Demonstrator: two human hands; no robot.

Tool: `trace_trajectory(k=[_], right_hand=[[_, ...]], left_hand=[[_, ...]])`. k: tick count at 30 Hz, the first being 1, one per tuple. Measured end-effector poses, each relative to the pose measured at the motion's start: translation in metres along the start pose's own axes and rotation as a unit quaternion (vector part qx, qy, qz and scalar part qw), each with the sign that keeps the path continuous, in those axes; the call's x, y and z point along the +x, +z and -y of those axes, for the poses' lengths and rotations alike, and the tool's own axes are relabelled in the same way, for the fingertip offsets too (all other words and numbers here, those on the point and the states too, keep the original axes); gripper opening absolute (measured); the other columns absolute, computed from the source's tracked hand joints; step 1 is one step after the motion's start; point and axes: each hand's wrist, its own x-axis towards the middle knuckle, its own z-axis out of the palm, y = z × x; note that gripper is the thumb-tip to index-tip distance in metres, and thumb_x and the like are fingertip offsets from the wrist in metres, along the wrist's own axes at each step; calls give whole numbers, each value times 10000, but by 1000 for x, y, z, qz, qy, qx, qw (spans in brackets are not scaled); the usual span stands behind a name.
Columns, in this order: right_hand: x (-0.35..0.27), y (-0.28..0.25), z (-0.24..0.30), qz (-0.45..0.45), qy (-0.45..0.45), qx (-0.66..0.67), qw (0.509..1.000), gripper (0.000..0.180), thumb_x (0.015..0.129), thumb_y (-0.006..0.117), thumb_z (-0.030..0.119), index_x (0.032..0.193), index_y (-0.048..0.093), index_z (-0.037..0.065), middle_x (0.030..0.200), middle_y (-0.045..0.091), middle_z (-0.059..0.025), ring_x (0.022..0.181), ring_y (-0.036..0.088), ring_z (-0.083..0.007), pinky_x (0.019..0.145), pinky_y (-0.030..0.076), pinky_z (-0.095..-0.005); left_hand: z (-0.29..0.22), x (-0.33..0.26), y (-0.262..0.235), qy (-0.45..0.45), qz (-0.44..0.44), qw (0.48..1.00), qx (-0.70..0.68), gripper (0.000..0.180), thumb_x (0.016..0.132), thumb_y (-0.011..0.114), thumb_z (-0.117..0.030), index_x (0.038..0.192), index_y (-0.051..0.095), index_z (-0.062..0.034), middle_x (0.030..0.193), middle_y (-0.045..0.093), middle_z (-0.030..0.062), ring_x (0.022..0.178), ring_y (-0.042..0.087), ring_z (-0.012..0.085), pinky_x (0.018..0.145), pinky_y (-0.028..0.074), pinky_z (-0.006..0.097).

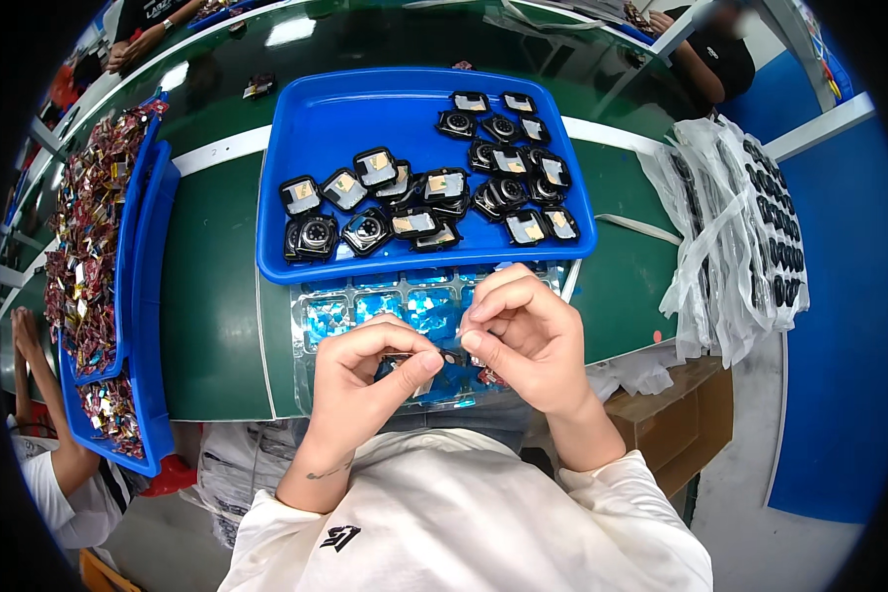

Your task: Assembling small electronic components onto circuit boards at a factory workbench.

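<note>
Close in front of my body, my left hand pinches a small dark part between thumb and fingers; most of it is hidden. My right hand is closed in a pinch beside it, thumb against fingertips, and what it holds is too small to make out. Beneath both hands lies a clear plastic tray with square pockets. Blue shiny pieces fill several of the pockets. Just beyond stands a blue tray with many black watch cases, some showing round backs, others pale stickers.
At left, blue bins hold heaps of small reddish wired parts. White plastic wrap and rows of black pieces lie at right, above a cardboard box. Other people's arms show at left and across the green table.
</note>
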Motion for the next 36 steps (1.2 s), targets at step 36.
trace_trajectory(k=[36], right_hand=[[10, 10, 19, -94, 70, -205, 972, 361, 798, 627, -64, 1141, 520, -29, 959, 659, -88, 794, 590, -42, 615, 463, -167]], left_hand=[[-18, 9, 1, 181, -43, 959, 215, 77, 722, 712, 37, 791, 686, 14, 1027, 639, 139, 861, 560, 161, 704, 479, 251]])
